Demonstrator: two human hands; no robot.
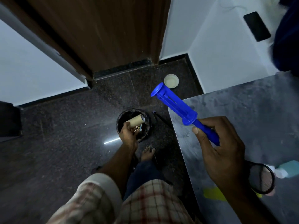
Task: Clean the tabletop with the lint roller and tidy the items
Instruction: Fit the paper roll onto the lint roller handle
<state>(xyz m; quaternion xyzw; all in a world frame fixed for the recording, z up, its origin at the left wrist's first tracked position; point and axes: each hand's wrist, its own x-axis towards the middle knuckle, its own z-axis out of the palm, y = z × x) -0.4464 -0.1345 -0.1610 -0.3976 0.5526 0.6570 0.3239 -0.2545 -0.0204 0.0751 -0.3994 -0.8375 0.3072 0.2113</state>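
Right hand [221, 152] grips bare blue lint roller [181, 110]

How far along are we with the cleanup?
Roller stripped: the right hand holds the bare blue lint roller frame. In hand: the left hand holds the cardboard core over the black bin. Left: mesh cup and yellow cloth on the tabletop.
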